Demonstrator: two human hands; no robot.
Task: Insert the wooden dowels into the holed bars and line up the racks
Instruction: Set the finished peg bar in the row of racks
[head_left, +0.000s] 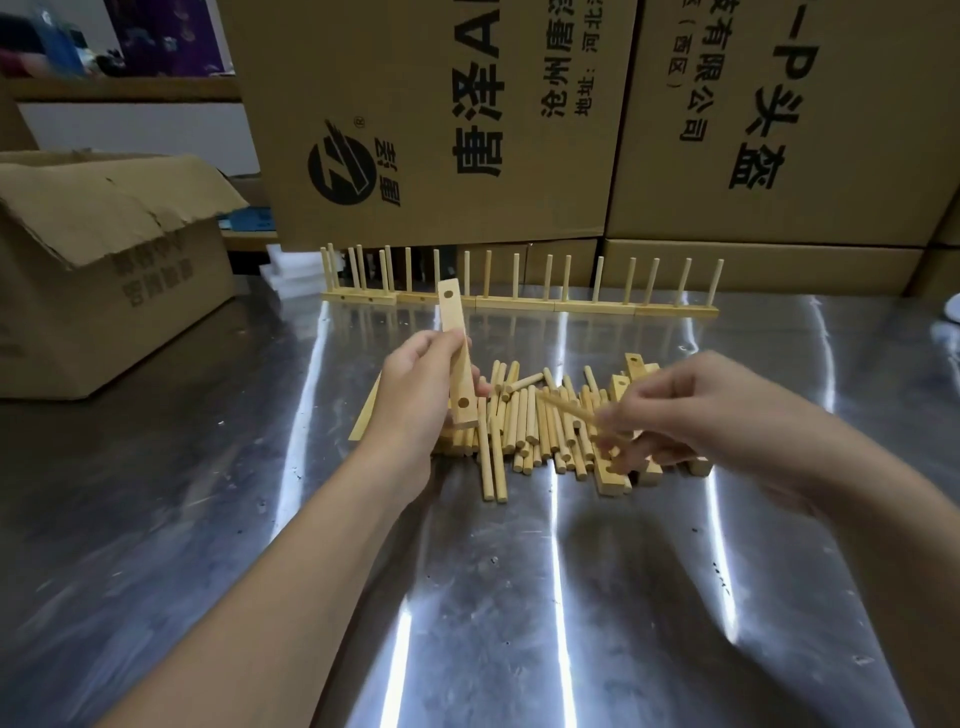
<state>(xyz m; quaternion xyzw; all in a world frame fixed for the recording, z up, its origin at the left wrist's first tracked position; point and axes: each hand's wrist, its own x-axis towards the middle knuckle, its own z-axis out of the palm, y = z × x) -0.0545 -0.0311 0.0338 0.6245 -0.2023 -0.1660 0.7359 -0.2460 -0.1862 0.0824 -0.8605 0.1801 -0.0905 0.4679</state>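
Assembly looks to be at the start of a fresh rack. Finished racks (519, 302) stand end to end along the far side of the table (519, 597), their dowels upright. Nearer, a pile of loose dowels (524, 426) lies with spare bars (613, 480) mixed in at its right. The left hand (415, 395) curls its fingers round one holed bar (457, 338) near the lower end and holds it almost upright over the pile's left edge. No dowel sits in this bar yet. The right hand (675, 410), above the pile's right side, pinches a single dowel (563, 408) between thumb and fingertips. Its free end points left toward the bar but is well apart from it. The next move likely calls for bringing that tip to a hole, squaring it to the bar's face and pressing straight in; a tilted entry could jam.

Tall cartons (441, 119) behind the table are brown corrugated cardboard with black print. The tabletop is brushed steel, glossy, streaked with reflections and lightly scuffed. An open box (104, 249) at the left has a ragged, torn flap. The held bar is a flat, pale wooden strip with square-cut ends and a round hole near each end. The dowels are thin, smooth cylinders of the same pale wood, with blunt tips.
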